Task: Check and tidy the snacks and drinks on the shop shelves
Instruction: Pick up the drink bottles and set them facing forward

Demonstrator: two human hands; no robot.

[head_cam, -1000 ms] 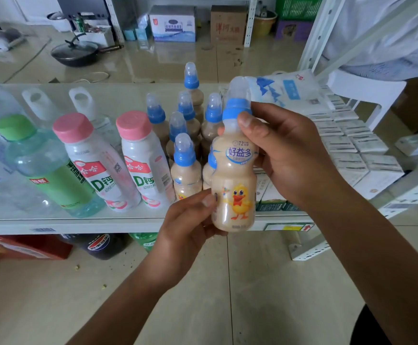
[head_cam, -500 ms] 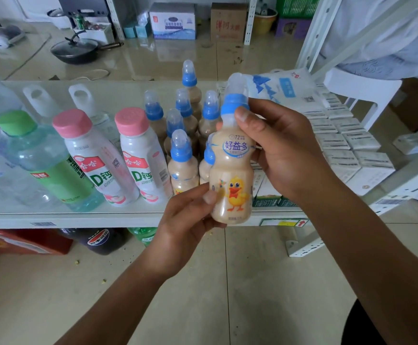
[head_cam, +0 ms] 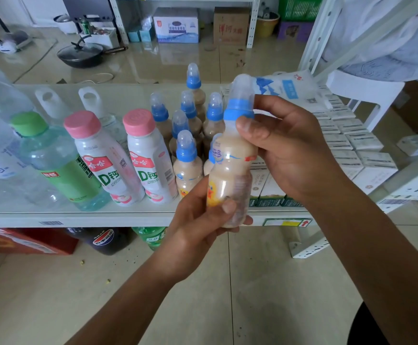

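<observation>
Bottles [head_cam: 138, 158] left of cartons [head_cam: 352, 150]

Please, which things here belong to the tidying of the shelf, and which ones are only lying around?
Belong to the job:
- duck bottle, gripped by the left hand and the right hand
- blue-capped bottles, pink-capped bottles, green-capped bottle and milk cartons on the shelf

Just lying about:
- pan on the floor
- cardboard box farther back

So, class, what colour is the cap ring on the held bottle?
Blue cap ring on the milk drink bottle; head view.
</observation>
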